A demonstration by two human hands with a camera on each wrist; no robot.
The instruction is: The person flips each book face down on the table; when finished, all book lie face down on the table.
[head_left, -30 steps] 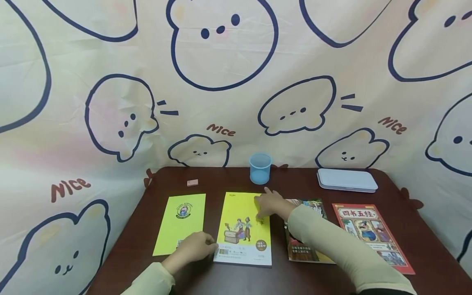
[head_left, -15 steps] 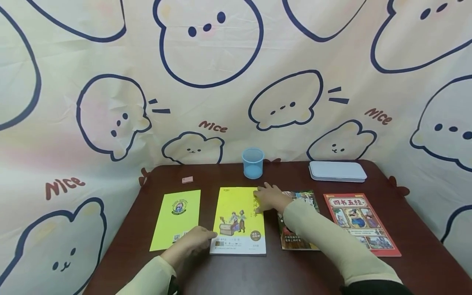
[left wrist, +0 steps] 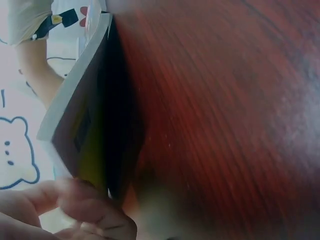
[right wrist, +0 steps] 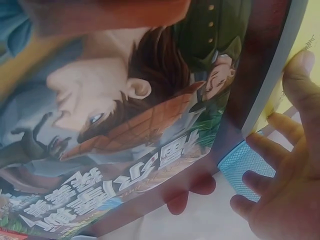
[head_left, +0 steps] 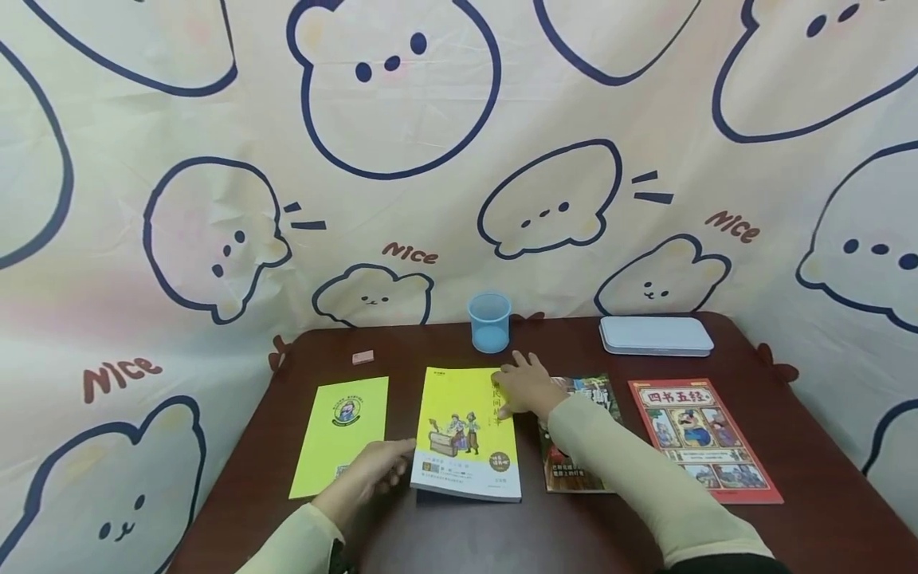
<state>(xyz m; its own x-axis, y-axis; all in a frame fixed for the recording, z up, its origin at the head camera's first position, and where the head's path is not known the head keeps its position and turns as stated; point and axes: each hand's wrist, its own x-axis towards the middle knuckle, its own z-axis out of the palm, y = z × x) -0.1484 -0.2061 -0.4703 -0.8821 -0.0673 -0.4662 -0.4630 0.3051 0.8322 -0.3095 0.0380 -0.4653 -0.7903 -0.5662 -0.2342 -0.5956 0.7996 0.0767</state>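
I see 2 hands on the yellow illustrated book (head_left: 466,430), which lies flat-ish on the dark red table (head_left: 645,526), in the middle of a row of 4 booklets.

Left hand (head_left: 376,470): at the book's near left corner, fingertips under the edge. The left wrist view shows that corner lifted off the table, fingers (left wrist: 85,210) curled at the cover edge, so I read it as pinching the corner. Just left of this hand lies the plain green booklet (head_left: 340,434), flat, partly under the hand.

Right hand (head_left: 527,385): fingers straight and spread, pressing on the book's far right corner. The right wrist view shows the thumb (right wrist: 300,80) against the book's edge; nothing is gripped. Directly under the right forearm lies the dark-cover comic book (head_left: 574,470); further right, apart from it, is the red book (head_left: 699,438).

Beyond the right hand, near its fingertips but not touching: the blue cup (head_left: 489,321), upright. Far right of that hand: the white flat case (head_left: 656,335). Beyond the left hand, well apart: a small pink eraser (head_left: 362,357).
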